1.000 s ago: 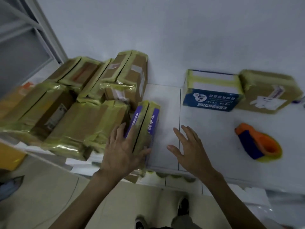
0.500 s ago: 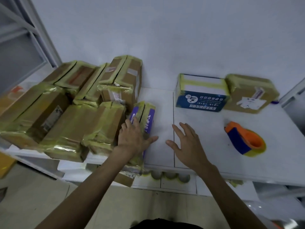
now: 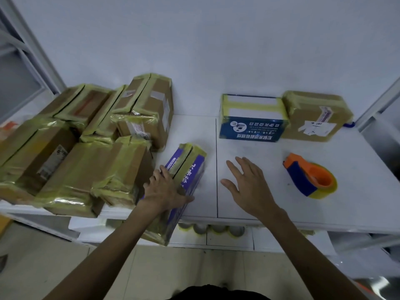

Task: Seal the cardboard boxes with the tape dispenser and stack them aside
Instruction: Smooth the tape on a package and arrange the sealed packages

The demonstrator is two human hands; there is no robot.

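Purple box (image 3: 191,166), lower centre: press it flush against the taped stack (image 3: 86,152) with your flat left hand (image 3: 165,191); right hand (image 3: 249,187) spread, empty.

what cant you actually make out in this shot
Head view only:
- Purple box: its near top is covered by the left hand.
- Blue box: print too small and blurred to read.
- Tape rolls below the table: the table's front edge hides most of each.
- Leftmost taped box: cut off by the frame's left edge.
- Blue thing behind the brown box: mostly hidden by it.
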